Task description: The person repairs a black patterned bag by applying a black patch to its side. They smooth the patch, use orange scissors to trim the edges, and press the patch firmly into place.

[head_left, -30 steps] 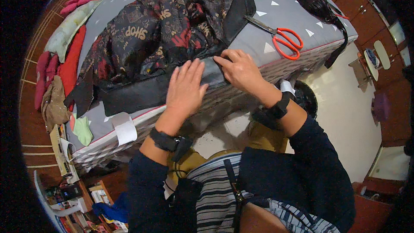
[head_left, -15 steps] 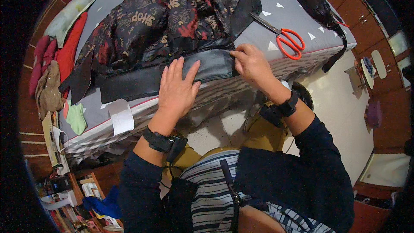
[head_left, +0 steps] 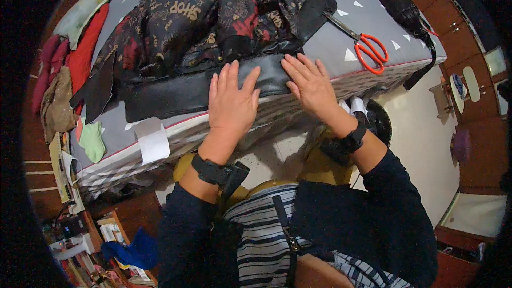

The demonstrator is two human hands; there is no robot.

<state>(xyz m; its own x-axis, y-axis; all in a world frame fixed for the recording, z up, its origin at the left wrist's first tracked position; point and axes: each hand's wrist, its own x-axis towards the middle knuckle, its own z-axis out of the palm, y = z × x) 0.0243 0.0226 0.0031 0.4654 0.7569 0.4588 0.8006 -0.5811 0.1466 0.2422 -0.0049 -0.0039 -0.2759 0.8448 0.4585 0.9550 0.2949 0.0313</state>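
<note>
Plainly, the grey bed [head_left: 384, 17] has bare room at right; a dark printed garment [head_left: 181, 26] lies across its middle, black band [head_left: 170, 96] along the near edge. Left hand [head_left: 232, 98] and right hand [head_left: 312, 85] rest spread on that band; orange-handled scissors [head_left: 361, 38] lie just beside the garment.

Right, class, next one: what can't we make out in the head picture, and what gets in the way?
Head view, far end of the patterned garment: cut off by the top edge.
Head view, parts of the black band under the left hand and right hand: covered by them.
Head view, black thing at the bed's upper right: too dark to identify.
Head view, clutter at lower left: too small and dim.
</note>
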